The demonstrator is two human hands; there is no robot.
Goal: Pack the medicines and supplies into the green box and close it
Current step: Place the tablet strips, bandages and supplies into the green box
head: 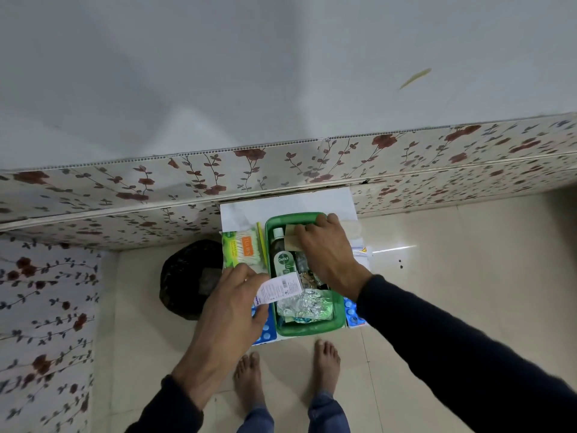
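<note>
The green box (331,325) stands open on a small white table (287,203). Inside it lie a Dettol bottle (283,259), foil blister strips (301,304) and other small packs. My right hand (327,250) reaches into the box's far end, its fingers shut on a beige roll (291,237). Over the box's left edge, my left hand (229,304) holds a white printed tube (279,288). A cotton bud pack (242,248) lies left of the box. Blue blister packs (265,331) rest at the near left, and another (352,314) at the near right.
A yellow-green lid edge (261,242) stands between the cotton bud pack and the box. A black bag (189,281) sits on the floor left of the table. Floral-papered walls run behind and to the left. My bare feet (326,365) stand on the tiled floor.
</note>
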